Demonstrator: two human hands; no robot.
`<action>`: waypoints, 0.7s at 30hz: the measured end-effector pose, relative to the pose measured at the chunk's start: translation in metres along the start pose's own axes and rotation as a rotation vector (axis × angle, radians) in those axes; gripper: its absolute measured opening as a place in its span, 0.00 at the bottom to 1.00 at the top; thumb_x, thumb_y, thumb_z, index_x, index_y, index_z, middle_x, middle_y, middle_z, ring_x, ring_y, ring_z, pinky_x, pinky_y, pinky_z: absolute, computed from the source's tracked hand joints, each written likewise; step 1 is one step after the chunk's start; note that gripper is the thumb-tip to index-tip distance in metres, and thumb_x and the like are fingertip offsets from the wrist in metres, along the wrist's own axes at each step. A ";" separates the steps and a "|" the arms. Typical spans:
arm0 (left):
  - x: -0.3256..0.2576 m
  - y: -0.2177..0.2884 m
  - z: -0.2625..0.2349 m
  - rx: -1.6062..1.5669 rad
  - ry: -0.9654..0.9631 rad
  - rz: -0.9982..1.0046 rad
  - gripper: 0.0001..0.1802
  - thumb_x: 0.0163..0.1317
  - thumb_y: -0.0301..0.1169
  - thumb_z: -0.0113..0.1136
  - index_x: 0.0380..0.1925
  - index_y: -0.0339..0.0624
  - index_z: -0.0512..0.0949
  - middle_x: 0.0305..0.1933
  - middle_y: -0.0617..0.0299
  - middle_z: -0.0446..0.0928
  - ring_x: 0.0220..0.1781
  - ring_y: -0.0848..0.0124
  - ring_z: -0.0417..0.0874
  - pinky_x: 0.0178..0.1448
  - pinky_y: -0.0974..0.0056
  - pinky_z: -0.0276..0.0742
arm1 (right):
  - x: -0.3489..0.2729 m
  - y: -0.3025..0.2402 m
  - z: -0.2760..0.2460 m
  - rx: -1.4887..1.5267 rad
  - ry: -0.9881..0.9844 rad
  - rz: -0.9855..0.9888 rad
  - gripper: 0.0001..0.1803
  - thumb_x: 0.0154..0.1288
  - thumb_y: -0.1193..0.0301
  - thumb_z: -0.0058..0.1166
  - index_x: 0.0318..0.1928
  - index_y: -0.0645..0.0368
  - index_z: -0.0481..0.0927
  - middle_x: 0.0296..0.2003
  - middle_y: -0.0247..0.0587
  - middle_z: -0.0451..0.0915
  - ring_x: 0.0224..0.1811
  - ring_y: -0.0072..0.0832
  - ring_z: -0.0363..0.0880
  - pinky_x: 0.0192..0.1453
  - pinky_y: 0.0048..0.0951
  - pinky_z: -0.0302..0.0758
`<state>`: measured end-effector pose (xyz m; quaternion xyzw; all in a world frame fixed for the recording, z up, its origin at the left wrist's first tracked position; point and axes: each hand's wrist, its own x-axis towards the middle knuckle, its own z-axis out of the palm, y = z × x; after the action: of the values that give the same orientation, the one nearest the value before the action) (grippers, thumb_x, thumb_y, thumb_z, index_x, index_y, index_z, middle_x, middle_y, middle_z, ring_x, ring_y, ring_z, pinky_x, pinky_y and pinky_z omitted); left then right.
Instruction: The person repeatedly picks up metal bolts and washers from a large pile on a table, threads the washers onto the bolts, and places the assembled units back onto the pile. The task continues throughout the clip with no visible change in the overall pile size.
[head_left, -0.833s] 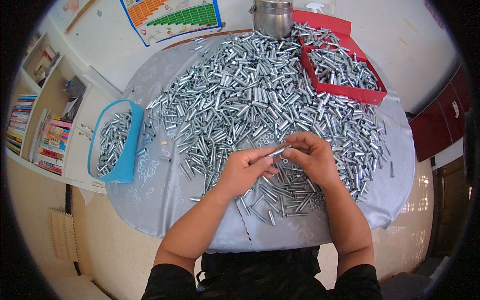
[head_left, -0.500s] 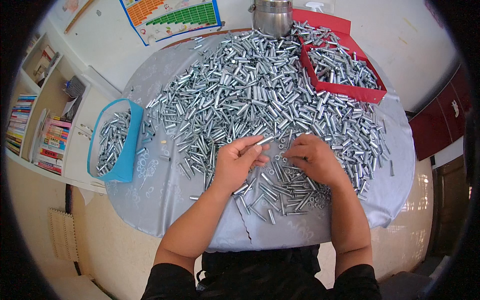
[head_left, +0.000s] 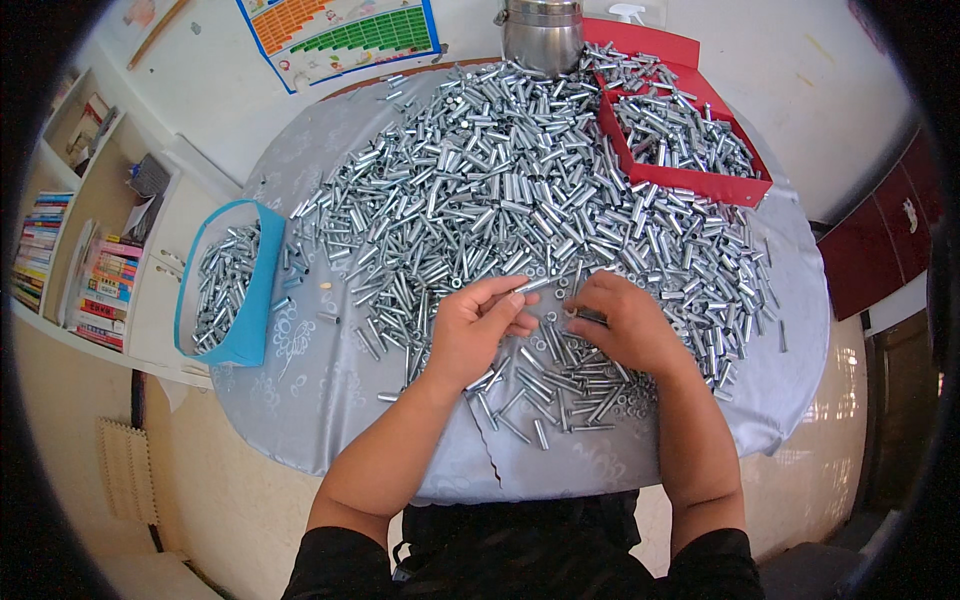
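Having been parted from the right hand (head_left: 628,325), a metal tube (head_left: 531,285) is now pinched by left hand (head_left: 480,325) fingers; right fingers pressed down into the pile (head_left: 500,190)

The left hand (head_left: 478,328) and right hand (head_left: 625,325), joined on one metal tube (head_left: 532,284) earlier, have parted: the left keeps it while the right has dropped onto the desk's pile.

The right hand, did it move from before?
Yes. The right hand let go of the tube both hands held and dropped onto the pile, toward the table's near edge. The left hand keeps the tube.
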<state>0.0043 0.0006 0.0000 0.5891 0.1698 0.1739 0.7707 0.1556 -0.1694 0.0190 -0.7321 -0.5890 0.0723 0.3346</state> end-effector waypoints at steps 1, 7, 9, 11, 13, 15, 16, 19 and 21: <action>0.000 0.000 0.000 -0.003 0.000 0.006 0.15 0.67 0.24 0.54 0.53 0.31 0.75 0.44 0.50 0.83 0.37 0.70 0.85 0.41 0.67 0.83 | 0.003 0.000 0.004 0.005 0.032 -0.023 0.10 0.53 0.74 0.60 0.38 0.56 0.84 0.34 0.42 0.78 0.39 0.40 0.79 0.43 0.38 0.76; 0.002 0.002 0.001 -0.015 0.031 0.009 0.15 0.67 0.24 0.54 0.52 0.31 0.75 0.44 0.50 0.83 0.37 0.71 0.85 0.40 0.68 0.83 | 0.006 0.002 0.022 -0.077 0.035 -0.060 0.08 0.54 0.73 0.59 0.37 0.53 0.85 0.34 0.40 0.78 0.38 0.39 0.80 0.41 0.37 0.77; 0.001 0.002 0.001 -0.020 0.042 0.004 0.15 0.67 0.24 0.54 0.52 0.31 0.75 0.44 0.51 0.83 0.37 0.71 0.85 0.40 0.69 0.83 | 0.009 -0.003 0.020 -0.086 0.039 -0.070 0.08 0.54 0.73 0.59 0.36 0.53 0.85 0.34 0.40 0.78 0.37 0.39 0.80 0.41 0.37 0.77; 0.002 0.000 0.000 -0.031 0.046 -0.004 0.15 0.67 0.24 0.54 0.52 0.31 0.75 0.44 0.51 0.83 0.37 0.71 0.85 0.40 0.69 0.83 | 0.007 -0.002 0.021 -0.071 0.029 -0.040 0.08 0.53 0.73 0.60 0.35 0.54 0.85 0.34 0.40 0.78 0.38 0.40 0.80 0.41 0.38 0.77; 0.003 0.000 0.000 -0.006 0.046 0.003 0.15 0.67 0.24 0.54 0.52 0.32 0.75 0.44 0.51 0.83 0.37 0.71 0.85 0.40 0.68 0.83 | 0.008 -0.002 0.020 -0.037 0.054 -0.028 0.07 0.53 0.74 0.60 0.35 0.55 0.85 0.33 0.40 0.78 0.37 0.39 0.80 0.40 0.37 0.77; 0.001 -0.001 -0.001 0.002 0.044 0.002 0.15 0.67 0.24 0.54 0.52 0.32 0.76 0.44 0.51 0.83 0.37 0.70 0.85 0.40 0.68 0.83 | 0.008 -0.003 0.020 0.021 0.108 -0.031 0.06 0.53 0.75 0.61 0.34 0.56 0.84 0.32 0.40 0.79 0.35 0.38 0.80 0.39 0.35 0.77; 0.001 -0.001 -0.001 -0.002 0.041 0.001 0.15 0.67 0.24 0.54 0.52 0.32 0.76 0.44 0.51 0.83 0.37 0.70 0.85 0.40 0.68 0.83 | 0.007 -0.003 0.020 0.102 0.157 0.060 0.05 0.54 0.76 0.61 0.34 0.57 0.84 0.31 0.40 0.80 0.34 0.36 0.80 0.38 0.33 0.77; 0.001 0.000 0.000 -0.001 0.034 0.012 0.14 0.67 0.24 0.54 0.52 0.32 0.76 0.44 0.50 0.83 0.36 0.69 0.86 0.39 0.68 0.83 | 0.007 -0.003 0.018 0.381 0.284 0.311 0.04 0.58 0.77 0.60 0.36 0.60 0.83 0.30 0.37 0.82 0.31 0.28 0.80 0.37 0.27 0.76; 0.000 0.000 0.001 0.007 0.018 0.009 0.14 0.67 0.24 0.54 0.51 0.32 0.77 0.43 0.50 0.83 0.36 0.69 0.86 0.39 0.68 0.83 | 0.007 -0.001 0.019 0.628 0.339 0.480 0.05 0.61 0.77 0.60 0.38 0.63 0.82 0.31 0.36 0.82 0.30 0.23 0.79 0.36 0.24 0.75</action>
<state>0.0049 -0.0003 0.0003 0.5907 0.1750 0.1820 0.7664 0.1474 -0.1558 0.0074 -0.7125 -0.2882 0.2026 0.6068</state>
